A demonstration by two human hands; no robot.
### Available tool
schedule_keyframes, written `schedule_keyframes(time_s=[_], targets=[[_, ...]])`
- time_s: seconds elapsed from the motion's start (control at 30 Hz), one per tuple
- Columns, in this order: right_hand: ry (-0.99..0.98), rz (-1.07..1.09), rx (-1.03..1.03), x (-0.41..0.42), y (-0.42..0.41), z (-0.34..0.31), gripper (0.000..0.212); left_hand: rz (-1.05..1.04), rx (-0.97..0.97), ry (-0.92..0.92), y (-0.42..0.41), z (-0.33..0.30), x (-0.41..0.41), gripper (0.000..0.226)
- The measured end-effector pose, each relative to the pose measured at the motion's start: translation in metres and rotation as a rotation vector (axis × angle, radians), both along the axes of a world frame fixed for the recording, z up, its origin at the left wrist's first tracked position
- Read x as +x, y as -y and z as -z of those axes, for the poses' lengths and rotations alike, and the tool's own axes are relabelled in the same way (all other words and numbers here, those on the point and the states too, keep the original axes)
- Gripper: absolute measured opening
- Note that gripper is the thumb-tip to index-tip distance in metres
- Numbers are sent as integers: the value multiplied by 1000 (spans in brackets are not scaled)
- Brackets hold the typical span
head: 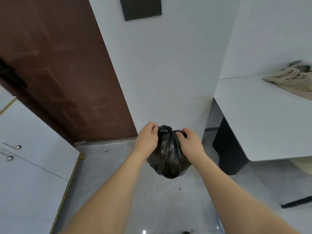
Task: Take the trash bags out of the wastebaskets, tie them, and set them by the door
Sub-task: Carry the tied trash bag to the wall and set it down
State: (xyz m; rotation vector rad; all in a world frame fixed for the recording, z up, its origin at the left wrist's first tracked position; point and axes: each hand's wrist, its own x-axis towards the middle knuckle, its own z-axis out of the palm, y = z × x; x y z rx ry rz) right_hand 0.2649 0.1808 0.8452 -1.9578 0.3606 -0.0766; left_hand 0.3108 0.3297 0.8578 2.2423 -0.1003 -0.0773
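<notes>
A filled black trash bag (168,159) hangs above the grey floor, its neck gathered at the top. My left hand (147,137) grips the left side of the gathered neck. My right hand (190,141) pinches a twisted strip of the bag on the right side. Both hands sit close together at the bag's top. The brown door (64,78) stands to the left, behind the bag. No wastebasket is in sight.
A white counter (263,125) with a beige towel (293,80) juts in from the right, with a black support (228,147) under it. White cabinets with round knobs (16,147) line the left. A white wall (168,73) stands behind the bag.
</notes>
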Motion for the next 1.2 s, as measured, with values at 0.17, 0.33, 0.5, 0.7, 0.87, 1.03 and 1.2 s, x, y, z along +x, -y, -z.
schedule_keyframes(time_s=[0.17,0.33,0.5,0.7,0.87,1.03,1.2], targets=[[-83,6,-40,97,4,70,19,42,-25,-98,-1,86,105,20],[-181,89,31,160,21,234,19,70,-41,-189,22,253,179,19],[-282,175,-20,191,84,430,23,138,-56,-303,93,457,214,19],[-336,290,-60,238,179,648,20,280,-90,-330,191,672,272,18],[-231,370,-221,290,229,769,21,376,-135,-229,253,791,337,17],[-181,393,-172,328,238,846,15,344,-143,-151,274,851,376,18],[-231,386,-244,325,227,874,24,366,-24,-189,269,879,378,19]])
